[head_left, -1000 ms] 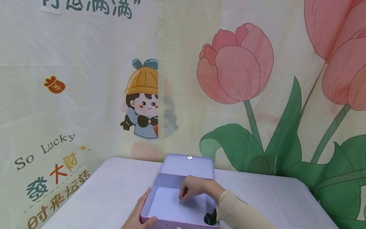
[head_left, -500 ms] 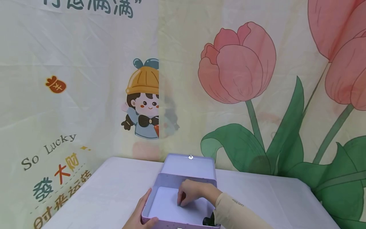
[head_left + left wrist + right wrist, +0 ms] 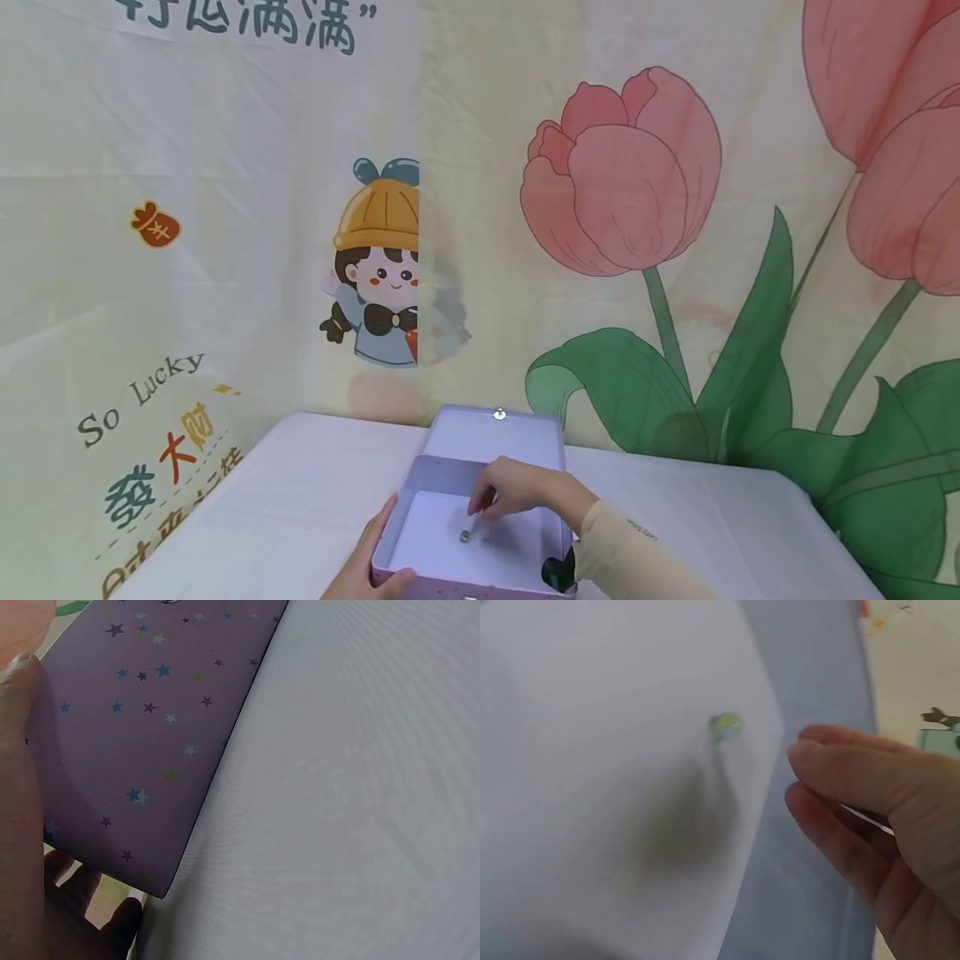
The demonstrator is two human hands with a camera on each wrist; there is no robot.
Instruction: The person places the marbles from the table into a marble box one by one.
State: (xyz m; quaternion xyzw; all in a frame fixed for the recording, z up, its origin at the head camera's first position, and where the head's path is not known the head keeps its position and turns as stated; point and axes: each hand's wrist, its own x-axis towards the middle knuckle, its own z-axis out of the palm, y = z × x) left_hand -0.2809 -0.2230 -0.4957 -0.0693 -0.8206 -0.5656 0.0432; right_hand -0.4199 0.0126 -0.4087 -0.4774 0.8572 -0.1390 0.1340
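Observation:
A lilac box (image 3: pixel 420 533) with a raised lid (image 3: pixel 491 437) stands on the table; colored stars cover its outside (image 3: pixel 161 727). My left hand (image 3: pixel 367 560) grips its front left corner, thumb on the front and fingers along the side. On the pale inner floor lies a small round glass marble (image 3: pixel 465 537), clear with green and yellow inside (image 3: pixel 726 726). Just above and beside it hovers my right hand (image 3: pixel 517 487), apart from the marble. Its fingers (image 3: pixel 847 776) are loosely bent, and I see nothing held between them.
White cloth covers the table (image 3: pixel 675 525), which reaches back to a printed wall hanging (image 3: pixel 480 208). The lid leans back near that cloth. A black wrist device (image 3: pixel 557 573) under my right sleeve sits over the box's front right corner.
My right fingertips were down at the box floor half a second ago. They have let go of the marble and risen, leaving it in view. My left hand stays on the box.

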